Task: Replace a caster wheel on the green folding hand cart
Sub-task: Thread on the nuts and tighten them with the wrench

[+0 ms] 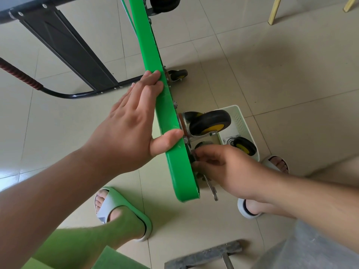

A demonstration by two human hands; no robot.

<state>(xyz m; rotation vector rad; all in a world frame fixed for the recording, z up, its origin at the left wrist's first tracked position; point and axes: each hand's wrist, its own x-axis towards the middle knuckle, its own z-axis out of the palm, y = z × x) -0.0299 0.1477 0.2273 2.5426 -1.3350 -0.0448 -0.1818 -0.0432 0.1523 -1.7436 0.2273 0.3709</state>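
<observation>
Deck [165, 101] is being braced by flat left hand [126, 131]; right hand [223, 166] is curling below caster [209, 121], grip hidden. Best keeping deck steady, turning squarely.

A beige tiled floor [272, 74] holds a pale green slide sandal [124, 210], light wooden furniture legs [274, 10], and a rough grey metal block [204, 253].

Beige tiled floor [272, 65]; wooden chair legs [274, 11] top right.
</observation>
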